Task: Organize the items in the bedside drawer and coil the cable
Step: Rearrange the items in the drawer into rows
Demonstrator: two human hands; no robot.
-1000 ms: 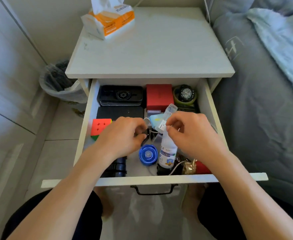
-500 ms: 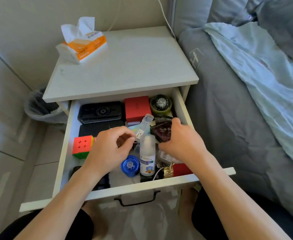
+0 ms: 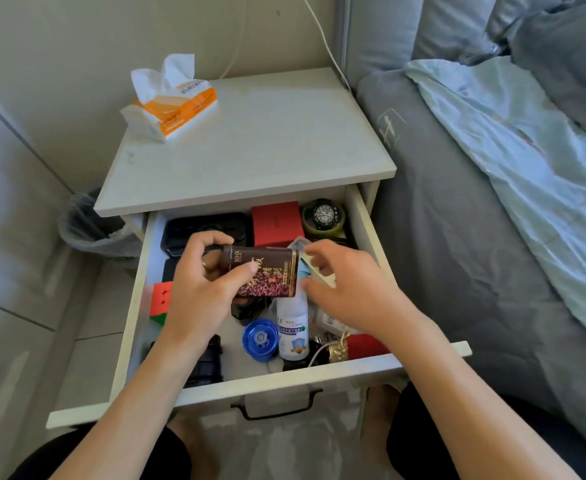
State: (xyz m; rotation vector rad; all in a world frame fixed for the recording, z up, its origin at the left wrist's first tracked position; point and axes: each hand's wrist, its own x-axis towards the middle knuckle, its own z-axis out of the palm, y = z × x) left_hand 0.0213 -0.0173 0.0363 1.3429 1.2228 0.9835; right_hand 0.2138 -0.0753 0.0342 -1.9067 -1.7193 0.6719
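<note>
Here, the left hand point(image 3: 201, 292) is gripping a dark brown, glossy bottle point(image 3: 267, 273) printed "100", held sideways over the open drawer point(image 3: 366, 220); the right hand point(image 3: 347, 284), fingers loosely spread, is reaching beside it above a white plastic spray bottle point(image 3: 293, 332).

Over the open bedside drawer point(image 3: 135, 306), the left hand point(image 3: 199, 292) holds a dark brown bottle point(image 3: 267, 273) on its side while the right hand point(image 3: 345, 289), fingers loosely curled, hovers just beside it above a white spray bottle point(image 3: 293, 332), blue yo-yo point(image 3: 260, 339) and Rubik's cube point(image 3: 160, 301).
</note>
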